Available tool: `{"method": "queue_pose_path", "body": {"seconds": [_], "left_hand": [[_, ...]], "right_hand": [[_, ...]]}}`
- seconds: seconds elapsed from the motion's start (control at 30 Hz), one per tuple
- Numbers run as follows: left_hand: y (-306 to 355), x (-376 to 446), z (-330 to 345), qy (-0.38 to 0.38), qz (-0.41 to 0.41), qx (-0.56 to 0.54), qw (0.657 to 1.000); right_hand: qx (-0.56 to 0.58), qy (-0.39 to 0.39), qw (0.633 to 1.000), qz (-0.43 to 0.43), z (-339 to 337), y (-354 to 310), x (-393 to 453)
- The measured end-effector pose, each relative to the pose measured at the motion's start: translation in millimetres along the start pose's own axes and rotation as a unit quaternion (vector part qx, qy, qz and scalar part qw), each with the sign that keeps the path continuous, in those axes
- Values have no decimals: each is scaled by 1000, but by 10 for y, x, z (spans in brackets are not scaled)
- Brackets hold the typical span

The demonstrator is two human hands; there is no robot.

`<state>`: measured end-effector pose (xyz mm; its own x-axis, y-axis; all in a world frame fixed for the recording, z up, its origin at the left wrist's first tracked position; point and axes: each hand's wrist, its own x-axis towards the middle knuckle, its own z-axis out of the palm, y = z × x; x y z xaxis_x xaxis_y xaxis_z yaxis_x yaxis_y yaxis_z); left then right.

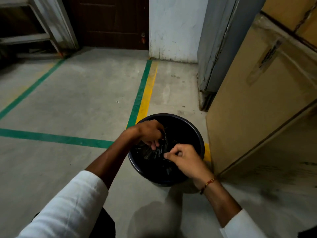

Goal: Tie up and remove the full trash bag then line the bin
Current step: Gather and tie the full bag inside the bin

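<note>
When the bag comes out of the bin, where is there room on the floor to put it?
Bare floor lies left of the bin, between the green tape lines. It is tight on the right, where the cardboard box stands close. Both hands, left and right, grip the bag.

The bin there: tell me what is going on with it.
A person bends over a round dark bin on the concrete floor. Both hands work the black trash bag inside it: the left hand grips gathered plastic, and the right hand pinches another part. The bag sits in the bin, not yet lifted out.
</note>
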<state>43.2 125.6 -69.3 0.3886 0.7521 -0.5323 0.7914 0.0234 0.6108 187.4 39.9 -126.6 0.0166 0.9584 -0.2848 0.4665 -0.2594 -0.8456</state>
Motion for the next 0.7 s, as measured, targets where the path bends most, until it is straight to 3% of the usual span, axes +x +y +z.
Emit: {"method": "queue_pose_path", "body": {"seconds": [0.1, 0.17, 0.27, 0.33, 0.4, 0.5, 0.57, 0.63, 0.7], "left_hand": [[8, -22, 12, 9, 10, 5, 1000], [10, -42, 6, 37, 14, 88, 995], [78, -114, 107, 162, 12, 322, 933], [167, -160, 220, 241, 31, 397, 885], [228, -180, 310, 277, 42, 415, 866], [233, -204, 343, 279, 17, 390, 877], [194, -228, 318, 286, 6, 358, 889], [149, -249, 304, 282, -3, 321, 904], [95, -247, 313, 273, -9, 281, 920]], "right_hand": [[70, -20, 997, 13, 159, -100, -46], [127, -26, 991, 26, 256, -179, -69], [193, -5, 979, 63, 405, -281, -100], [244, 7, 966, 82, 451, -350, -119], [349, 6, 930, 116, 428, -411, -136], [514, -25, 844, 150, 429, -433, -144], [558, -43, 815, 150, 497, -426, -127], [541, -73, 826, 140, 553, -425, -115], [485, -89, 860, 130, 548, -411, -94]]}}
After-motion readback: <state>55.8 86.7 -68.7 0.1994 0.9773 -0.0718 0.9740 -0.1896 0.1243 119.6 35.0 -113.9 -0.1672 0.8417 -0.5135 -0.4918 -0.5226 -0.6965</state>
